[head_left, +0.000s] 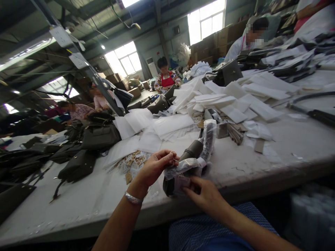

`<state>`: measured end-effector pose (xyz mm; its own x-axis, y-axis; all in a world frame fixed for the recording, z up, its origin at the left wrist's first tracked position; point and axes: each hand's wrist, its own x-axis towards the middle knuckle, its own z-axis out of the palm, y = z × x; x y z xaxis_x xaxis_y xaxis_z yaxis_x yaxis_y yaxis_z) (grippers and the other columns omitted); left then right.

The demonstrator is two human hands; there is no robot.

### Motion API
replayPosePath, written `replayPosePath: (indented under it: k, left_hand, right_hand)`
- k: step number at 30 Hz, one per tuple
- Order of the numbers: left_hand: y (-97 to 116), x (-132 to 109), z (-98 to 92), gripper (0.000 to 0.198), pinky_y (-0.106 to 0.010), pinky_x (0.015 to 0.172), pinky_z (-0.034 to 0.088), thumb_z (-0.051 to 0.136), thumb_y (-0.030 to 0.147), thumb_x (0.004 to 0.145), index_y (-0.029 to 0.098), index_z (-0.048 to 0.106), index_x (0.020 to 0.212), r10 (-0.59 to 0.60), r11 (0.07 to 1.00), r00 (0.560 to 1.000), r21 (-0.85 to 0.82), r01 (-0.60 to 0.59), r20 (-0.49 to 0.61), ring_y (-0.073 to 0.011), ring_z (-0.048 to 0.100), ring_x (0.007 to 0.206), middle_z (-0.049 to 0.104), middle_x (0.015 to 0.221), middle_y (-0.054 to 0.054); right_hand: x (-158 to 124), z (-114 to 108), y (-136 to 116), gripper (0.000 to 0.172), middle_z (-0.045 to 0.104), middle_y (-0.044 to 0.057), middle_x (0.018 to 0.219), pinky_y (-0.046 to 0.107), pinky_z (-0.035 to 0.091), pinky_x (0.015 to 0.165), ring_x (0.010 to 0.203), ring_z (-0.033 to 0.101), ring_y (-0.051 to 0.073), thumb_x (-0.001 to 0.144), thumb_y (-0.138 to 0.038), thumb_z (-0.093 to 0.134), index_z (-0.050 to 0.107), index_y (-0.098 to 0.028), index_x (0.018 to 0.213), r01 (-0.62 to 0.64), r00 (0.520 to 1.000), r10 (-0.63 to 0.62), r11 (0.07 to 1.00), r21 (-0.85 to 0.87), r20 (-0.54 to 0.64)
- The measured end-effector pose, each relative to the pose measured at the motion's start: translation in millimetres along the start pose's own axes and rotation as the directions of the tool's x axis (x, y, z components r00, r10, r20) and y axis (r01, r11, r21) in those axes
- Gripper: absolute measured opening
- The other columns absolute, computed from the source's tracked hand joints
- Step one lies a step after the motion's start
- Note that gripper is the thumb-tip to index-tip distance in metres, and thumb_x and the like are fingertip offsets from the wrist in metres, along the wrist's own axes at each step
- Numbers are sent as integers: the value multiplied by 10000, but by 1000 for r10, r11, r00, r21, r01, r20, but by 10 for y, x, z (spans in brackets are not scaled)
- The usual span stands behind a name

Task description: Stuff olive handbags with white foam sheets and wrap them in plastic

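Observation:
A grey handbag (192,153) with plastic-wrapped handles lies at the near edge of the white worktable (293,139). My left hand (157,165) is closed in a pinch on a small thin item I cannot make out, just left of the bag. My right hand (206,195) grips the clear plastic wrap (180,170) at the bag's lower end. A silver bracelet (133,198) sits on my left wrist.
Dark grey handbags (99,136) pile up at the left. Small paper tags (134,162) lie beside my left hand. White paper packets (235,101) are heaped behind the bag. Other people sit working at the far side, one in red (166,78).

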<state>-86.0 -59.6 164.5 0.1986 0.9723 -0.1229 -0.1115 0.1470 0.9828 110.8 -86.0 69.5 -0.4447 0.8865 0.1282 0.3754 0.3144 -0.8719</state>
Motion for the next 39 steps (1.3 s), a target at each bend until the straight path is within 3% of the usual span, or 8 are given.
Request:
replayPosePath:
  k: [5, 11, 16, 19, 23, 26, 32, 39]
  left_hand:
    - [0, -9, -25, 347, -250, 776, 509, 808, 322, 786, 169, 725, 1086, -34, 994, 999, -107, 34, 8, -131, 666, 786, 722, 978, -66]
    - [-34, 48, 19, 407, -259, 809, 520, 826, 277, 758, 196, 727, 1144, -29, 986, 1000, -165, 29, 2, -120, 674, 781, 715, 1142, -99]
    - [-49, 82, 62, 391, -230, 770, 504, 820, 330, 774, 230, 729, 1140, 10, 997, 1000, -73, -12, -30, -119, 667, 826, 703, 1197, -95]
    - [-54, 78, 68, 412, -243, 799, 497, 823, 362, 769, 224, 727, 1145, 59, 998, 997, 36, -57, -47, -164, 663, 941, 696, 1222, -104]
    - [-44, 54, 80, 450, -323, 914, 491, 851, 445, 711, 185, 756, 1066, 108, 989, 994, 103, -104, -34, -247, 660, 1048, 736, 1120, -120]
    - [-9, 34, 89, 434, -354, 957, 481, 842, 456, 716, 177, 762, 1039, 149, 977, 989, 154, -146, -4, -265, 663, 1052, 744, 1100, -110]
    - [134, -50, 119, 388, -339, 907, 511, 824, 363, 754, 194, 738, 1092, 151, 942, 988, 297, -154, 32, -246, 670, 997, 737, 1062, -89]
    - [377, -256, 341, 227, -287, 780, 493, 675, 293, 886, 253, 741, 1100, 359, 609, 929, 733, -303, 86, -197, 629, 887, 676, 1005, -66]
  right_hand:
    - [-196, -199, -47, 212, 721, 55, 955, 308, 519, 797, 886, 668, 221, 928, -374, 572, 678, -191, 922, 32, 999, -35, 964, 266, 8]
    - [-271, -461, -124, 474, 710, 3, 760, 292, 555, 702, 705, 687, 183, 928, -436, 604, 525, -235, 1349, -110, 994, 85, 783, 612, 70]
    - [-97, -635, -275, 403, 692, 112, 1231, 425, 546, 939, 1117, 670, 281, 888, -441, 639, 661, -252, 1244, -135, 973, -77, 568, 812, 216]
    - [75, -635, -312, 439, 733, 96, 1065, 354, 590, 772, 929, 706, 236, 890, -458, 641, 652, -236, 1268, -42, 985, -88, 719, 694, 151]
    - [307, -609, -356, 315, 694, 44, 811, 271, 533, 667, 733, 629, 167, 950, -455, 561, 757, -211, 987, 176, 982, -148, 943, 282, -119]
    - [430, -630, -416, 302, 667, 39, 821, 259, 499, 663, 760, 609, 163, 957, -431, 562, 765, -222, 878, 269, 953, -250, 958, 99, -173]
    - [531, -666, -511, 237, 653, 4, 757, 253, 447, 635, 703, 603, 143, 946, -384, 598, 775, -251, 863, 295, 948, -291, 955, 14, -132]
    - [530, -657, -496, 196, 698, 29, 808, 257, 495, 673, 759, 645, 165, 933, -303, 594, 769, -217, 913, 319, 943, -304, 942, 102, -138]
